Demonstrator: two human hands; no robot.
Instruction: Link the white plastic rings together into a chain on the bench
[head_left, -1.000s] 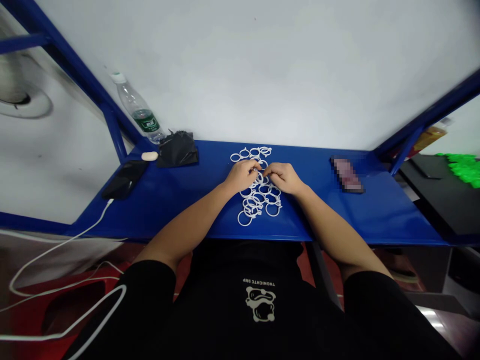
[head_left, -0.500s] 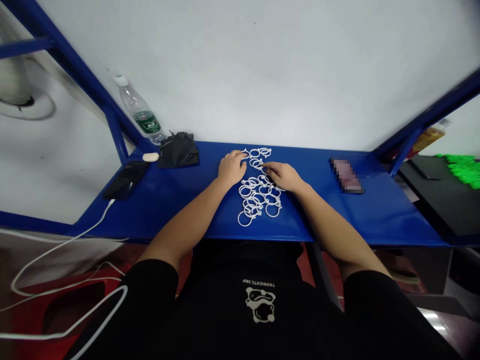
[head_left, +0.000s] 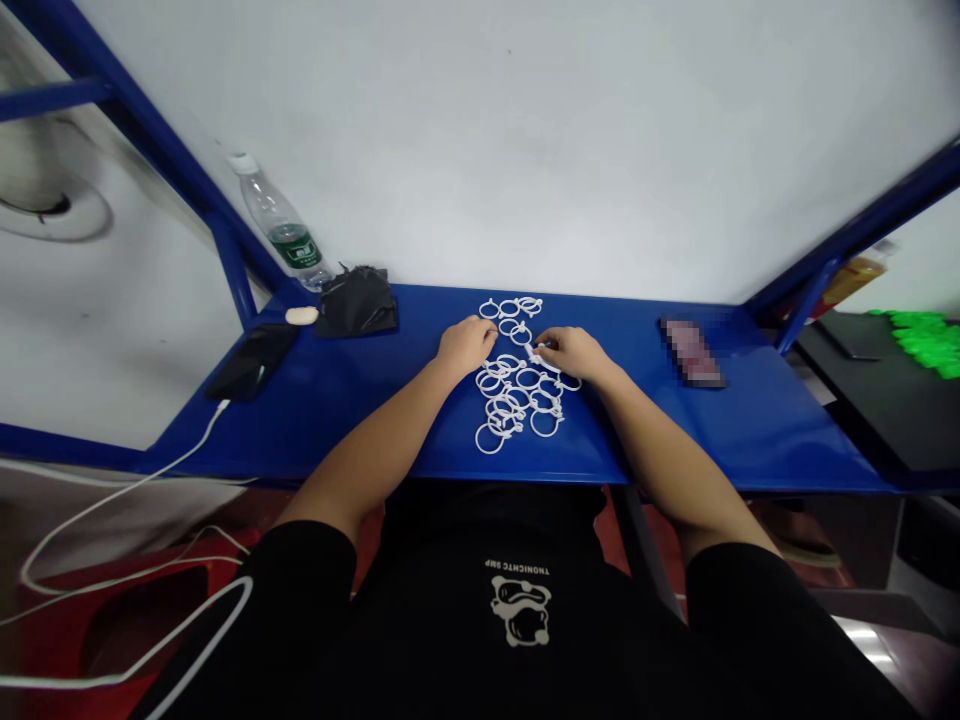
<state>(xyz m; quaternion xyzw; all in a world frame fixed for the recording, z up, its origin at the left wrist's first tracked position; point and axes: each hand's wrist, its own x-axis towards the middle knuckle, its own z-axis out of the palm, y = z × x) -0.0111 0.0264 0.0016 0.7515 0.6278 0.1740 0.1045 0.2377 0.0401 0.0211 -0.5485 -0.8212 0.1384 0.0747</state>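
Counting from the centre, what is item one?
— Rings (head_left: 517, 395), white, thin, many. They lie bunched on the blue table (head_left: 360, 400) at centre frame, just below both hands.
Any in hand?
— One ring (head_left: 537, 352), pinched between thumb and fingertips of the right hand (head_left: 574, 352), at the upper right of the bunch.
And the left hand (head_left: 465, 345)?
— Fingers curled, tips touching the upper left of the bunch. Whether they grip anything, cannot tell.
State of the work?
— By the look of it, well along. Most rings overlap in the bunch and may be hooked together, though the links are too small to confirm. A short row (head_left: 511, 305) lies apart above the hands, seemingly not yet handled.
Outward, left of frame?
— Black bag (head_left: 356, 298), crumpled, near the wall. Small white oval (head_left: 301, 315) just beside it. Bottle (head_left: 281, 225), clear with a green label, leaning in the upper left corner. Phone (head_left: 251, 360), dark, on the table's left end. White cable (head_left: 112, 500) trailing from it to the lower left.
Right of frame?
— One blurred item (head_left: 691, 350) on the table, well apart from the hands. Green pieces (head_left: 926, 335), heaped on a dark surface at the far right edge.
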